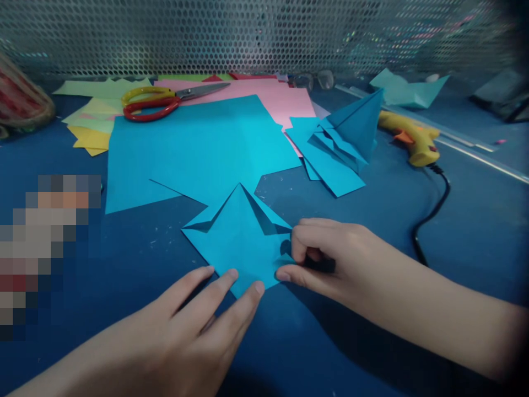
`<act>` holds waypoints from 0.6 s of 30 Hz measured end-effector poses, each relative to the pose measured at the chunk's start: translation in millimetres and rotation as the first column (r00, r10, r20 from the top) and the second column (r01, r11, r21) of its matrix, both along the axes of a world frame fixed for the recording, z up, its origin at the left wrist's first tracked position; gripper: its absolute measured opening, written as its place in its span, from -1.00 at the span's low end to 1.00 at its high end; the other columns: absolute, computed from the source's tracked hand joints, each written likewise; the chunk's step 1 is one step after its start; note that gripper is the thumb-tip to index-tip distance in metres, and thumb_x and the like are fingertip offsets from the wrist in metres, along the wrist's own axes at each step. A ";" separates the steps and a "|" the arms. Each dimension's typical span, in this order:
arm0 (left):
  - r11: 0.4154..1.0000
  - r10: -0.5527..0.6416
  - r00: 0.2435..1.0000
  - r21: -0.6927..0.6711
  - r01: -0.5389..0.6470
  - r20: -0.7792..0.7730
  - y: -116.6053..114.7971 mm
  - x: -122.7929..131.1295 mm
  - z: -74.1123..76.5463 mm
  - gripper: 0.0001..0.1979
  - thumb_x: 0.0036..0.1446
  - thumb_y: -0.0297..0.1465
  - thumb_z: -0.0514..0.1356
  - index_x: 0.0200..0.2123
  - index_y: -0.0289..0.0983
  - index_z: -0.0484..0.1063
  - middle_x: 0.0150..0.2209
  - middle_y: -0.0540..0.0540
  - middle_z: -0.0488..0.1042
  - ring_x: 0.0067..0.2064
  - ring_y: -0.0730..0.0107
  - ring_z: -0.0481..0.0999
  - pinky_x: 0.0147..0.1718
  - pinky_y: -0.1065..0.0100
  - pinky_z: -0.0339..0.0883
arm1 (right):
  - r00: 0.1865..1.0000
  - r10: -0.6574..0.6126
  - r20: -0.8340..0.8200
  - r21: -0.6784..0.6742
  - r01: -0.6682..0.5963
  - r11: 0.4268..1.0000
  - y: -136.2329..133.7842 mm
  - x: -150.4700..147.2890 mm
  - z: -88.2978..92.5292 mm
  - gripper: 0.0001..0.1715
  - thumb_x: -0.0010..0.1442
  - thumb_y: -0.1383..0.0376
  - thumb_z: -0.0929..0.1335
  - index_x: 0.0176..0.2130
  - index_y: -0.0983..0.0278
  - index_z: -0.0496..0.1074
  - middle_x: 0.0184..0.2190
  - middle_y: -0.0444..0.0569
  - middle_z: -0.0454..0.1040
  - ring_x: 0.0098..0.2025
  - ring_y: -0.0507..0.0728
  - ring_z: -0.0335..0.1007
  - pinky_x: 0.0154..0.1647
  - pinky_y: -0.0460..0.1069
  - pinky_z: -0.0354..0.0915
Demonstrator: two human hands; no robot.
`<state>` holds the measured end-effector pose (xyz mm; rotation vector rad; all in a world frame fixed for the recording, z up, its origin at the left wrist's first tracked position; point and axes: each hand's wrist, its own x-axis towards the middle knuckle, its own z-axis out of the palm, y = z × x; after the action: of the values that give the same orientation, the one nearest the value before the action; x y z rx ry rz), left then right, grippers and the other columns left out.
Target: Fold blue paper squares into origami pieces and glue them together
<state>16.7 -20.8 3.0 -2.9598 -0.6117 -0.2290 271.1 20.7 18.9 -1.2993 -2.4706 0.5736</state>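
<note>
A blue folded paper lies on the dark blue table, its top point upward, with narrow flaps folded in along both upper edges. My left hand has its fingers spread, and the fingertips rest on the paper's lower edge. At the paper's right side my right hand has bent fingers, with thumb and forefinger closed round the right corner, which is lifted and curled. Behind it lies a large blue sheet, partly overlapped by the folded paper's top.
Scissors rest on the sheets. Pink paper and yellow paper lie behind. Folded blue pieces and a yellow glue gun with a black cord are at right. A perforated metal screen stands at the back.
</note>
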 end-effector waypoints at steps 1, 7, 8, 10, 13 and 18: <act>1.000 -0.006 1.000 0.003 0.006 -0.004 -0.3 -0.2 0.0 -0.57 0.47 -0.36 -0.19 0.14 -0.14 0.42 0.18 0.03 0.44 0.15 0.19 0.34 0.10 0.10 0.10 | 1.000 -0.015 0.001 -0.008 0.015 1.000 -0.4 0.3 0.1 -0.58 0.04 0.45 0.53 -0.51 0.24 0.22 -0.59 -0.27 0.20 -0.61 -0.06 0.08 -0.63 -0.17 0.05; 0.999 -0.029 1.000 0.015 0.029 -0.006 -2.5 -0.5 -0.4 -0.65 0.44 -0.21 -0.05 0.21 0.05 0.29 0.18 0.01 0.43 0.15 0.10 0.35 0.02 0.10 0.18 | 0.994 0.086 -0.061 -0.058 -0.090 0.994 -3.0 3.0 0.2 -0.70 0.26 0.43 0.37 -0.02 0.19 0.37 -0.25 -0.11 0.37 -0.43 0.00 0.32 -0.42 -0.11 0.29; 1.000 -0.021 1.000 0.010 0.021 0.005 -2.8 -0.6 -0.7 -0.68 0.43 -0.22 -0.03 0.18 0.05 0.32 0.19 0.01 0.43 0.15 0.09 0.35 0.02 0.09 0.19 | 0.987 0.142 -0.077 -0.032 -0.145 0.989 -3.0 3.5 -0.4 -0.74 0.32 0.43 0.31 -0.02 0.18 0.41 -0.23 -0.07 0.37 -0.37 0.02 0.35 -0.36 -0.09 0.30; 1.000 -0.021 1.000 0.000 0.021 0.013 -3.1 -0.9 -1.3 -0.71 0.43 -0.23 -0.02 0.12 0.04 0.37 0.19 0.01 0.42 0.15 0.07 0.35 0.01 0.06 0.20 | 0.967 0.243 -0.077 0.070 -0.238 0.969 -3.3 4.1 -1.4 -0.70 0.42 0.42 0.21 -0.10 0.18 0.49 -0.22 -0.02 0.40 -0.27 0.08 0.37 -0.28 -0.03 0.30; 0.999 -0.040 0.999 -0.007 0.040 0.015 -3.1 -1.2 -1.8 -0.71 0.43 -0.24 -0.03 0.09 0.03 0.39 0.20 0.01 0.41 0.15 0.07 0.36 0.00 0.06 0.21 | 0.939 0.341 0.041 0.268 -0.339 0.902 -6.9 3.5 0.5 -0.52 0.47 0.39 0.11 -0.23 0.22 0.54 -0.21 0.03 0.52 -0.25 0.14 0.36 -0.23 0.08 0.25; 1.000 0.000 1.000 0.000 0.000 0.031 -3.8 1.2 -1.5 -0.74 0.43 -0.22 0.00 0.07 0.03 0.39 0.19 0.05 0.43 0.15 0.12 0.36 0.01 0.09 0.20 | 0.885 0.393 0.250 0.335 -0.459 0.823 -23.6 -0.8 10.0 -0.50 0.41 0.47 0.12 -0.23 0.28 0.58 -0.26 0.09 0.62 -0.29 0.19 0.42 -0.24 0.11 0.26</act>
<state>17.9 -24.6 1.6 -2.9615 -0.6146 -0.2753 270.3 -2.9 28.9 -0.6622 -2.8463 0.0448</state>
